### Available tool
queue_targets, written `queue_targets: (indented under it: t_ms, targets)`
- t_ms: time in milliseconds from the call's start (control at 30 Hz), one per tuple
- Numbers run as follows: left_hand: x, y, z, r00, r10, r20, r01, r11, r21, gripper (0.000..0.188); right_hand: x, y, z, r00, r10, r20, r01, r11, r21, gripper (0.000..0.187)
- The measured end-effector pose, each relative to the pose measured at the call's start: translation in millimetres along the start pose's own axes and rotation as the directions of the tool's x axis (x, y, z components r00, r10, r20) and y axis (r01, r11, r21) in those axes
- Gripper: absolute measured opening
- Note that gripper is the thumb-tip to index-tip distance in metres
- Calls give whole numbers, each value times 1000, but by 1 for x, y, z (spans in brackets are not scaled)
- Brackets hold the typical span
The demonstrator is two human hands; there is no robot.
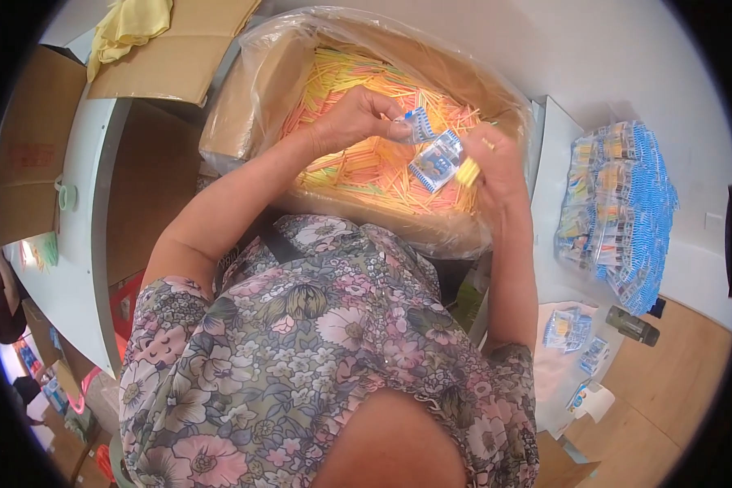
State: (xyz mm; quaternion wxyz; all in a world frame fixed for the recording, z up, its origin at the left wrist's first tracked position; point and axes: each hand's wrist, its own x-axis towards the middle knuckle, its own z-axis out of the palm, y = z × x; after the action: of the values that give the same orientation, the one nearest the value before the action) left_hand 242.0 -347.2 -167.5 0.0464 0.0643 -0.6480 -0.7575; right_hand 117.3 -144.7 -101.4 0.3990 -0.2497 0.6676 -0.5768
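Over a plastic-lined carton (252,106) full of thin pink, orange and yellow sticks (350,175), both hands work close together. My left hand (362,122) is closed, pinching the upper part of a small clear packet (417,128) with blue printing. A second printed packet (437,163) hangs beside it, close to the right fingers; whether the two are joined I cannot tell. Slightly blurred, my right hand (496,167) is wrapped round a bundle of short yellow sticks (468,172). Its fingertips are partly hidden.
At the right, a large heap of filled blue-printed packets (618,211) stands on a white surface. Several loose packets (567,329) and a dark green cylinder (633,325) lie nearer. On the left are a white table (73,285), a cardboard flap (175,53) and a yellow cloth (130,32).
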Motion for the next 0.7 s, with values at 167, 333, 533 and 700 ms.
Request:
queue_targets:
  t_ms: [167,333,533,700]
  targets:
    - [1,-2,4,995,63,74,-68,996,60,12,17,-22,22,995,82,-50,-78,994,77,16]
    - [2,1,6,989,109,102,-125,977,170,14,23,-25,33,985,-50,-162,-5,947,-322,19]
    - [3,0,3,995,37,94,-48,991,123,17,18,-32,45,904,-424,-53,247,620,-744,25]
    - [1,0,1,996,-49,69,51,998,-22,21,19,-23,38,890,-444,-102,338,794,-505,27]
